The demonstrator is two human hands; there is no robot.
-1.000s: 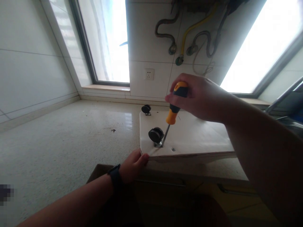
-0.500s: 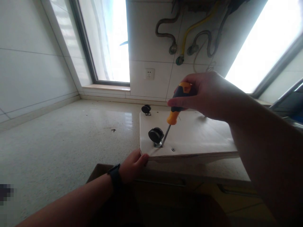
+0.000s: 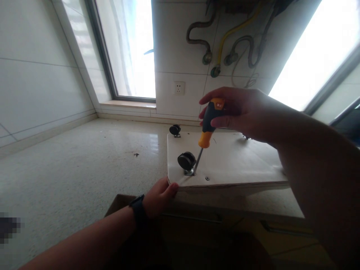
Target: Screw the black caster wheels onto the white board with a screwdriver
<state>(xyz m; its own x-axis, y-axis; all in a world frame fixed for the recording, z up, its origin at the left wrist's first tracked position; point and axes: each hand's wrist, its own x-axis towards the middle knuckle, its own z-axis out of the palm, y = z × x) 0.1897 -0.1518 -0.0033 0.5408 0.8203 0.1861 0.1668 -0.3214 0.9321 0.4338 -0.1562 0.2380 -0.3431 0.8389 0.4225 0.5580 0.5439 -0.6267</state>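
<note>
My right hand [image 3: 233, 112] grips a yellow and dark-blue screwdriver [image 3: 209, 122], thumb on one side and a couple of fingers lifted off the handle. The tool leans, its tip down at the metal mounting plate [image 3: 189, 172] of the nearest black caster wheel [image 3: 186, 160]. That caster stands on a white board [image 3: 227, 161] lying on the counter. With its thumb on top, my left hand [image 3: 160, 195] pinches the board's near left corner; its other fingers are mostly hidden. A second caster [image 3: 174, 129] is at the far left corner.
A few small screws [image 3: 136, 154] lie on the speckled counter [image 3: 92, 172] left of the board. A wall socket [image 3: 179, 88] and pipe valves [image 3: 215, 71] are on the tiled wall behind. Drawers with handles [image 3: 284, 227] sit below the counter edge.
The fingers of my right hand have loosened and shifted around the screwdriver handle, while its tip stays at the caster plate. My left hand keeps its hold on the corner.
</note>
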